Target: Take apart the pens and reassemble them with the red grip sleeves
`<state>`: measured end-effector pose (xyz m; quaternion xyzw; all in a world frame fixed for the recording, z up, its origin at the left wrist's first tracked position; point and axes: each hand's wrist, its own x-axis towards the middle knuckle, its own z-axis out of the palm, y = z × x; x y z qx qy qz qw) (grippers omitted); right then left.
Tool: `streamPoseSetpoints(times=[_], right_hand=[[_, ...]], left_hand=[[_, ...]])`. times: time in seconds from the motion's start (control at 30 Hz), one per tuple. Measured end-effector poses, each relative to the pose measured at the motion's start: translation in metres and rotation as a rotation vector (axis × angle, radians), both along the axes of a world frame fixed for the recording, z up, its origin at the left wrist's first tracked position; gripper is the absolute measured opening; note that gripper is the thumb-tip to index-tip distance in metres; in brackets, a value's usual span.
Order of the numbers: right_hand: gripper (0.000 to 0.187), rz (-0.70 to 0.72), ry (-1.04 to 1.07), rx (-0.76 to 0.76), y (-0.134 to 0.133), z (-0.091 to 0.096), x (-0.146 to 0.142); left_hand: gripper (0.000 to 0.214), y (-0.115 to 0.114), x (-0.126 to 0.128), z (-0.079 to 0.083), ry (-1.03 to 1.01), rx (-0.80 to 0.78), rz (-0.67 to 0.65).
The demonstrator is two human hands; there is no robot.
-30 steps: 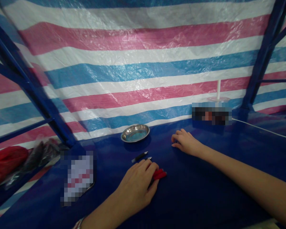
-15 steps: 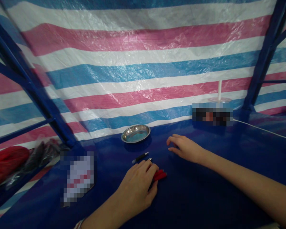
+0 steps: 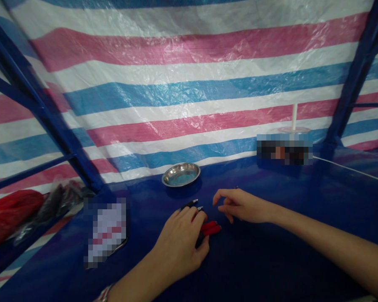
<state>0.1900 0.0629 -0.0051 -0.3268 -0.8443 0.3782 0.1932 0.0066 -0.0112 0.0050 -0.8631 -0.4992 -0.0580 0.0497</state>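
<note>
Over the glossy tabletop (image 3: 264, 256), the left hand (image 3: 183, 235) covers slim pens (image 3: 211, 228), grip unclear; the right hand (image 3: 243, 204) gapes.

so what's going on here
A person has their left hand over a small group of pens on a blue table. Red pens stick out beside its thumb, and black pens show past its fingers; how firmly it grips any is hidden. The right hand is just to the right, fingers loosely bent, with nothing visible between them. A metal dish sits farther back, near the striped sheet.
</note>
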Motion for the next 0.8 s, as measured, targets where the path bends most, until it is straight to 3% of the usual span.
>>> streamPoseSetpoints(times=[0.27, 0.8], right_hand=[[0.021, 0.079, 0.005, -0.087, -0.008, 0.004, -0.003], [0.023, 0.147, 0.055, -0.082, -0.009, -0.003, -0.006]], left_hand=[[0.023, -0.001, 0.001, 0.001, 0.01, 0.011, 0.001], [0.015, 0.003, -0.006, 0.008, -0.027, 0.068, 0.014]])
